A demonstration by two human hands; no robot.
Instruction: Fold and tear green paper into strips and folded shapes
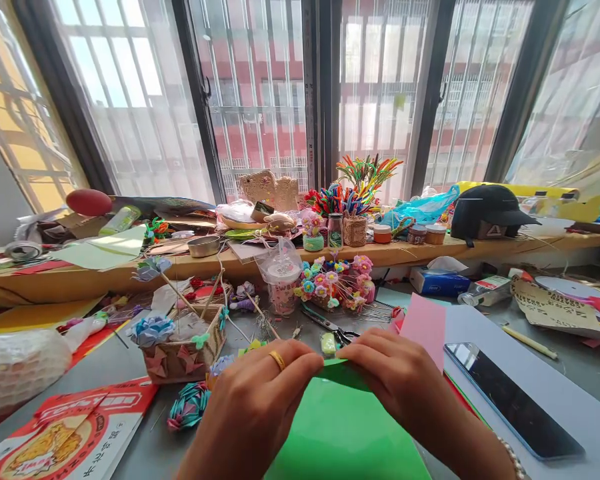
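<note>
A sheet of green paper (pixel 350 430) is held up in front of me, its far edge bent over between my two hands. My left hand (pixel 265 387), with a ring on one finger, pinches that edge from the left. From the right, my right hand (pixel 393 370) grips the same edge, with its thumb hidden behind the paper. The fingertips of both hands are close together near the middle of the edge. Just beyond them lie black-handled scissors (pixel 330 325) and a small pale yellow-green object (pixel 329 344).
A smartphone (pixel 515 400) rests on white paper at right, beside pink paper (pixel 425 327). Left stand a decorated box with paper flowers (pixel 180 353) and a printed food bag (pixel 70 433). Behind are a lidded cup (pixel 283 287), craft flowers (pixel 330 280) and a crowded wooden ledge (pixel 250 259).
</note>
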